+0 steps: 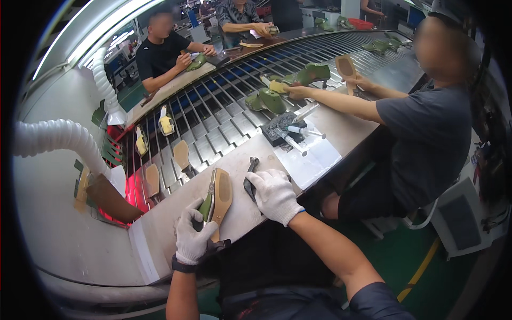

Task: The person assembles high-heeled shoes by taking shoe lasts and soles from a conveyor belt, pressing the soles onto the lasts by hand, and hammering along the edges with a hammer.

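My left hand, in a white knitted glove, grips a green shoe near its heel end. The shoe lies on its side, its tan sole turned to the right. My right hand, gloved too, is closed on a dark metal hand tool just right of the shoe; the fingers partly hide it, and its exact kind is unclear. Tool and shoe are apart. Both hands are over the pale worktop along the conveyor's near edge.
Beyond the worktop runs a slatted conveyor carrying loose tan soles, yellow-and-white pieces and green shoes. Syringes lie by a dark block on a white sheet. A co-worker reaches in from the right. White hoses stand left.
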